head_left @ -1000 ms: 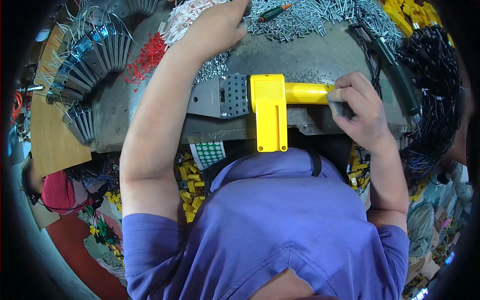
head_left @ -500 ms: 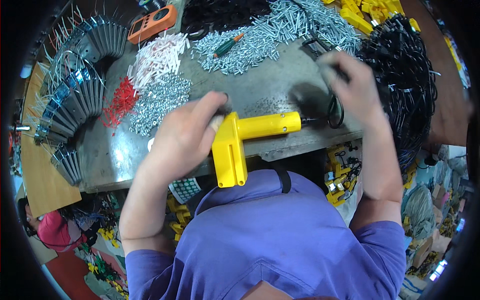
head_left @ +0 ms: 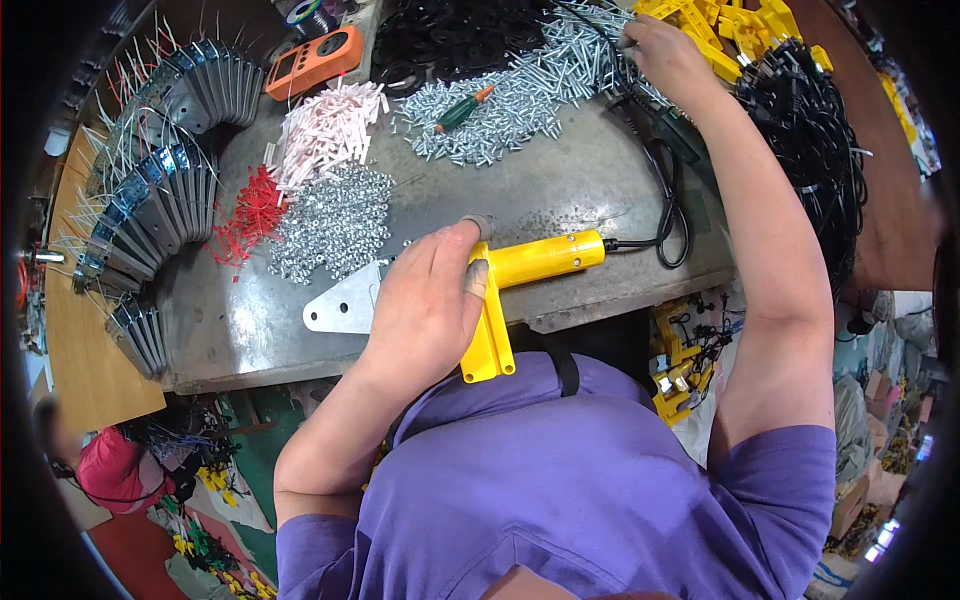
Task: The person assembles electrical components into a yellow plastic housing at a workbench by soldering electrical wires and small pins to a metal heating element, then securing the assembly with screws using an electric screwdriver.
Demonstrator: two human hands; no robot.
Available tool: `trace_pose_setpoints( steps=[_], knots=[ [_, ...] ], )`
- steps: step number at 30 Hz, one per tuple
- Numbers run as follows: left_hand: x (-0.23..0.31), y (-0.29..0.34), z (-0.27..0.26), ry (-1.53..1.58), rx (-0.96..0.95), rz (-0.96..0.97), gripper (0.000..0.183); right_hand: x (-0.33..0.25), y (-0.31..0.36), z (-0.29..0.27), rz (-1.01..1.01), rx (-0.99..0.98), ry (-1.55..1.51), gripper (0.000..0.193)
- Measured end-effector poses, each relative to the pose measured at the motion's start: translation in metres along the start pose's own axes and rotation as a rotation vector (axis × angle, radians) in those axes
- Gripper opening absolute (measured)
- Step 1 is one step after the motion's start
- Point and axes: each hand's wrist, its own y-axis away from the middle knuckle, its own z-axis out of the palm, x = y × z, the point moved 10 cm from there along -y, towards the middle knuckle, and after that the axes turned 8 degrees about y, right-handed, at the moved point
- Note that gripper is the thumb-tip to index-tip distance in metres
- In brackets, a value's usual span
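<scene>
My left hand [head_left: 425, 300] is closed around a yellow plastic tool housing [head_left: 488, 345] with a tubular handle [head_left: 550, 257]. From under that hand a pointed grey metal plate [head_left: 340, 305] with holes sticks out to the left. A black cord [head_left: 672, 235] leaves the handle's end and loops on the bench. My right hand [head_left: 675, 62] reaches to the far right end of the pile of silver screws [head_left: 570, 65]. Its fingers are bent together at the screws; what they hold, if anything, is hidden. Beneath the right forearm lies a dark tool or plug-like piece [head_left: 678, 135], partly covered.
Around the metal bench [head_left: 450, 190] lie nuts [head_left: 335, 220], white sleeves [head_left: 325, 135], red bits [head_left: 250, 210] and a green screwdriver [head_left: 463, 110]. Metal plates with wires [head_left: 165, 190] line the left. Black cords [head_left: 810, 150], yellow housings [head_left: 755, 30] and an orange meter [head_left: 315, 62] stand farther off.
My right hand has moved away from me to the screws, leaving the dark piece it was at. My left hand has shifted right over the housing, and the metal plate now shows.
</scene>
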Motion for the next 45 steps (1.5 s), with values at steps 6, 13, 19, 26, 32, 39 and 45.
trace_pose_setpoints(
  steps=[6, 13, 19, 26, 32, 39, 45],
  knots=[
    [0.006, -0.004, 0.002, 0.014, -0.004, 0.026, 0.032, 0.025, 0.007, -0.025, 0.096, 0.155, -0.008, 0.017],
    [0.025, -0.022, -0.035, 0.02, 0.153, 0.11, 0.037, -0.131, 0.039, -0.098, 0.073, 0.091, -0.581, 0.017],
    [0.014, -0.044, -0.031, 0.203, 0.157, 0.072, 0.033, -0.174, 0.059, -0.096, 0.001, 0.053, -0.926, 0.016],
    [-0.015, -0.069, -0.012, 0.498, 0.029, -0.149, 0.037, -0.031, 0.015, -0.037, 0.128, 0.141, -0.053, 0.019],
    [-0.016, -0.079, 0.015, 0.643, -0.304, -0.092, 0.041, -0.002, -0.001, 0.004, 0.158, -0.093, 0.069, 0.019],
    [-0.027, -0.071, 0.027, 0.665, -0.401, -0.109, 0.045, -0.007, 0.003, -0.013, 0.097, -0.02, -0.019, 0.016],
    [-0.039, -0.069, 0.03, 0.836, -0.382, -0.19, 0.049, -0.011, 0.004, -0.003, 0.096, -0.076, 0.075, 0.017]
  ],
)
